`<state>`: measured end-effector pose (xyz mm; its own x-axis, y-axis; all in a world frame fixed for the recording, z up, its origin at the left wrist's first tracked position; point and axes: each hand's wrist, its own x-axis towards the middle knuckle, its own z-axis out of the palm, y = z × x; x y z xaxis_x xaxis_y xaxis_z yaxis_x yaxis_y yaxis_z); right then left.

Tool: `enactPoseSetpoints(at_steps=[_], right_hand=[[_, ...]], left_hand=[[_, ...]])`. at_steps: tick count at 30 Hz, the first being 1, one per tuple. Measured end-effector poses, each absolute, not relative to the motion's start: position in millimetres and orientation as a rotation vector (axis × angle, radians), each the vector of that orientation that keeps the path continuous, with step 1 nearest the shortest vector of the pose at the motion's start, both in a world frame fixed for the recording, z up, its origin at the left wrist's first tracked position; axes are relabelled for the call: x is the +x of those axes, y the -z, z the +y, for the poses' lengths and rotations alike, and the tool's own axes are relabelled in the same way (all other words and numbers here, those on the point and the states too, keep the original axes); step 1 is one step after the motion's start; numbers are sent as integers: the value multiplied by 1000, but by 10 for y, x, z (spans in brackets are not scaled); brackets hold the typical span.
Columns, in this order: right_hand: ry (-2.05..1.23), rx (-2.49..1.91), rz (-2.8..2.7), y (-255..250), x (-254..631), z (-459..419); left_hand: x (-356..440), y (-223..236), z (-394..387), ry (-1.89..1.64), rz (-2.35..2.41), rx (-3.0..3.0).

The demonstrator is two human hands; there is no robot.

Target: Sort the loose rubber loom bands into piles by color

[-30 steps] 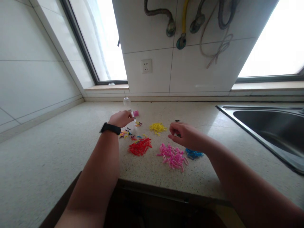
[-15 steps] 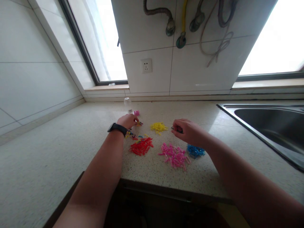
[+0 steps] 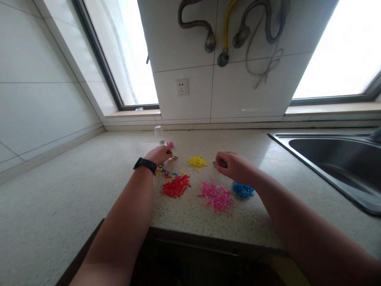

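Note:
My left hand (image 3: 160, 154), a black watch on its wrist, reaches down at the left with fingers drawn together. Its fingertips are at a few mixed-colour rubber bands (image 3: 174, 158); whether one is pinched is hidden. More mixed bands (image 3: 162, 171) lie below that wrist. My right hand (image 3: 230, 163) is closed above the counter, with dark rubber bands (image 3: 222, 163) partly showing between curled fingers. Between the hands sits a pile of yellow rubber bands (image 3: 197, 162). Nearer me are piles of red bands (image 3: 176, 186), pink bands (image 3: 217, 197) and blue bands (image 3: 242, 190).
A clear plastic bottle (image 3: 159, 135) stands behind my left hand, beside a pink cap (image 3: 170, 144). The steel sink (image 3: 281, 139) is set into the speckled counter (image 3: 119, 190) at the right. Hoses (image 3: 210, 39) and a socket (image 3: 182, 87) are on the back wall.
The view has shifted slightly, so the whole scene sits a little lower and further left. Both hands keep nearly the same places over the counter, and the piles look the same.

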<state>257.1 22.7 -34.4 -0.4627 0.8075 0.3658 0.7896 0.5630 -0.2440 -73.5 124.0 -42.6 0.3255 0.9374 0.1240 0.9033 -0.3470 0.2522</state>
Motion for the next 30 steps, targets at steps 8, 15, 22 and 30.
enactPoseSetpoints(at_steps=[8, 15, 22, 30], right_hand=[[-226, -1276, -2165, 358, 2523, 254], [-531, -1123, -1963, 415, 2398, 258], [-682, -1033, -1839, 383, 2349, 225], [-717, -1006, -1777, 359, 2359, 240]], left_hand=[[-291, 212, 966, -564, 1190, 2353], [92, 156, 677, -673, 820, 2135], [242, 198, 581, -697, 751, 2030], [295, 173, 501, -761, 809, 1872]])
